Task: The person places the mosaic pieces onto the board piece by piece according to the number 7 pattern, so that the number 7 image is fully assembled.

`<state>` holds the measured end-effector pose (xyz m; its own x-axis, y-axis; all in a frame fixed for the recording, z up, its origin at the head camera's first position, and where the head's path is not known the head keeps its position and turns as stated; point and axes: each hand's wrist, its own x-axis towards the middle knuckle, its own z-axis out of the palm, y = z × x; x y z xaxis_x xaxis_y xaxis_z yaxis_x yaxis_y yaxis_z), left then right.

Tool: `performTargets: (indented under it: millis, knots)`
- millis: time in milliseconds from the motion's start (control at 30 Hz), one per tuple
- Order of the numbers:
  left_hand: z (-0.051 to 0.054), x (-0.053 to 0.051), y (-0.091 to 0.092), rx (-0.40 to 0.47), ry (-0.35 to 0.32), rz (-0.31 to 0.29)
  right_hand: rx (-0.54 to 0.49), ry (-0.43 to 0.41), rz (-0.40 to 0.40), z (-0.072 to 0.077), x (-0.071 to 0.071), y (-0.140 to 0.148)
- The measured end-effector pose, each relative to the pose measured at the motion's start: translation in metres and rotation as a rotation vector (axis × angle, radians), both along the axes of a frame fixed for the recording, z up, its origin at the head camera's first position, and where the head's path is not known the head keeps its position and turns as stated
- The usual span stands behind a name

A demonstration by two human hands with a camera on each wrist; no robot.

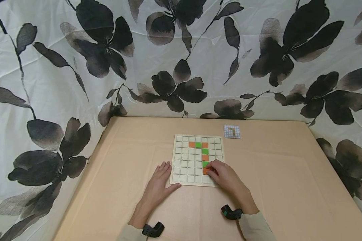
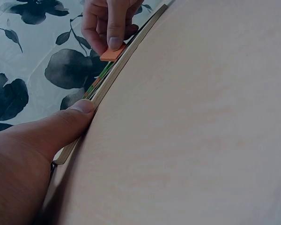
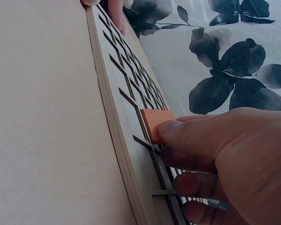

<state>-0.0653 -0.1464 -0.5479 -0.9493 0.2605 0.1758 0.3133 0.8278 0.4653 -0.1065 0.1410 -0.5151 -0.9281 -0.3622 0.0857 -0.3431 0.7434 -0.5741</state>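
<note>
A pale grid board (image 1: 184, 164) lies on the table, with small square tiles in some of its cells. An orange, a green (image 1: 198, 145) and another orange tile form a short row near the top. From the right end of that row, green and orange tiles alternate downward. My right hand (image 1: 227, 175) pinches an orange tile (image 3: 154, 124) between thumb and fingers at the lower end of this column; the tile is tilted and partly raised in the wrist views. With fingers extended, my left hand (image 1: 158, 185) rests at the board's left side, its thumb (image 2: 82, 107) touching the near edge.
A small card (image 1: 232, 132) printed with a grid and a coloured pattern lies beyond the board's upper right corner. The light wooden table (image 1: 123, 150) is bordered at the back and left by white cloth (image 1: 217, 67) with dark flowers. Both wrists wear black devices (image 1: 153, 230).
</note>
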Motion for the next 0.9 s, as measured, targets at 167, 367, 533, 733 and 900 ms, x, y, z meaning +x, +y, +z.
performTargets:
  millis: [167, 367, 533, 733, 900]
  knots:
    - [-0.0004, -0.0004, -0.0001, -0.010, -0.024, 0.008, -0.002, -0.010, -0.014, -0.0010, 0.0005, -0.0013]
    - [-0.0012, -0.0005, 0.0000, 0.000, -0.028, 0.010, 0.009, 0.024, -0.007, -0.0022, 0.0005, -0.0020]
    - [-0.0032, -0.0007, -0.0005, -0.005, -0.025, 0.009, 0.025, 0.097, 0.032, -0.0041, 0.0002, -0.0013]
    - [-0.0035, -0.0009, -0.0010, 0.003, -0.025, 0.007, 0.042, 0.153, 0.069, -0.0048, 0.0006, -0.0003]
    - [-0.0043, -0.0013, -0.0008, 0.012, -0.023, 0.006, 0.039, 0.165, 0.081, -0.0052, 0.0013, 0.0004]
